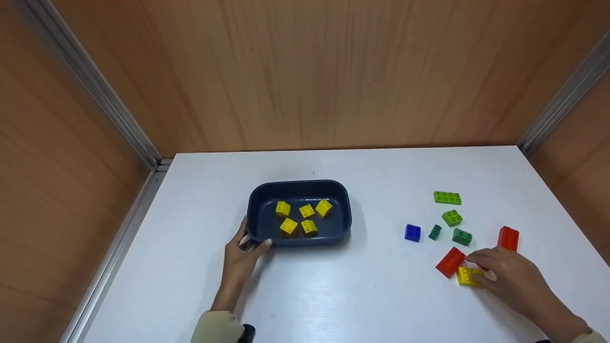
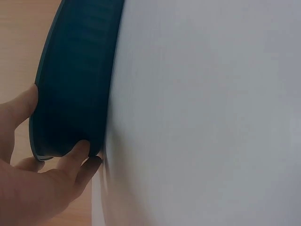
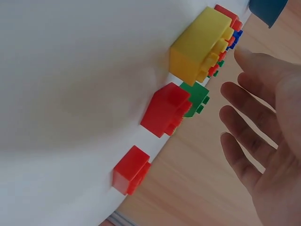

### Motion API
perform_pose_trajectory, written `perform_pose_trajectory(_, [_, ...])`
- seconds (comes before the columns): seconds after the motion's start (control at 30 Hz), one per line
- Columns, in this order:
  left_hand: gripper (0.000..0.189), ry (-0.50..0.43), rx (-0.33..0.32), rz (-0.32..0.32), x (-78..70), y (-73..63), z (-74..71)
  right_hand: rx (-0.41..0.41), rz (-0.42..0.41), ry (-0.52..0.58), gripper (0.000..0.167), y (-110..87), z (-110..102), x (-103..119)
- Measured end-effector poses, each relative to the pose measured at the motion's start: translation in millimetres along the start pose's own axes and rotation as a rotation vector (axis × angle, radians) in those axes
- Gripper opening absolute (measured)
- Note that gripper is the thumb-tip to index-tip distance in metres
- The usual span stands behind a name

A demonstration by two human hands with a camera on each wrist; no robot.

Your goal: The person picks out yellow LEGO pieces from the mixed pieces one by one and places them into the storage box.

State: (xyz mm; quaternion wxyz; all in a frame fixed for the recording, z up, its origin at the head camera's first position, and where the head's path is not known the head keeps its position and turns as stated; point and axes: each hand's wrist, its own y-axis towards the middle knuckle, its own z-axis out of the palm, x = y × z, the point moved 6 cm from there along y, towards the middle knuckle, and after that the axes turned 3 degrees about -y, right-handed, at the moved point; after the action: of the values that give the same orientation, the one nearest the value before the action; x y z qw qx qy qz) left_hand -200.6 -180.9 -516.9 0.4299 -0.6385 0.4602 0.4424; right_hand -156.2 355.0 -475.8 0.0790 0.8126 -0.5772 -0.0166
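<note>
My left hand (image 1: 240, 262) holds the near left corner of a dark blue tray (image 1: 299, 242). The left wrist view has its thumb and fingers around the end of the tray (image 2: 70, 84). Several small yellow bricks (image 1: 289, 227) lie inside. On the right, my right hand (image 1: 512, 278) hovers over a yellow brick (image 1: 469, 276), fingers spread around it. Seen from the right wrist, the fingers are loosely bent and apart from the yellow brick (image 3: 200, 44). A red brick (image 1: 450, 262) lies right beside the yellow one. Another red brick (image 1: 508, 238) sits behind the hand, which partly hides more red.
Farther back on the white table (image 1: 305, 295) lie a blue brick (image 1: 412, 233), a small dark green brick (image 1: 434, 232), a green brick (image 1: 462, 237) and two light green bricks (image 1: 447, 197). Wooden panels (image 1: 333, 76) wall the table at the back and sides.
</note>
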Motion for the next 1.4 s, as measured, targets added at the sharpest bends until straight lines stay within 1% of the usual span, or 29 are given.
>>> perform_pose_trajectory(0.2, [0.091, 0.001, -0.005, 0.002, -1.1, 0.6, -0.5, 0.041, -0.001, -0.001, 0.045, -4.1, 4, 0])
perform_pose_trajectory(0.5, [0.091, -0.016, -0.011, 0.020, -0.9, 0.6, 0.6, 0.082, 0.004, -0.018, 0.049, -8.3, 12, -3])
perform_pose_trajectory(0.6, [0.091, -0.022, -0.014, 0.020, -0.9, 0.2, 0.9, 0.099, 0.002, -0.012, 0.048, -8.4, 15, -3])
perform_pose_trajectory(0.8, [0.091, -0.022, -0.019, 0.005, 0.1, 0.3, 0.8, 0.105, -0.009, -0.004, 0.047, -7.9, 15, -3])
perform_pose_trajectory(0.93, [0.090, -0.017, -0.019, 0.003, 1.1, 0.9, -0.2, 0.102, -0.007, -0.011, 0.048, -7.8, 10, -1])
perform_pose_trajectory(1.2, [0.090, -0.011, -0.015, 0.004, -0.6, -0.4, 0.4, 0.073, -0.020, 0.010, 0.042, -2.0, -7, 7])
perform_pose_trajectory(1.4, [0.091, -0.023, -0.009, 0.005, -1.4, 0.2, 0.4, 0.020, -0.070, -0.014, 0.044, 9.2, -23, 18])
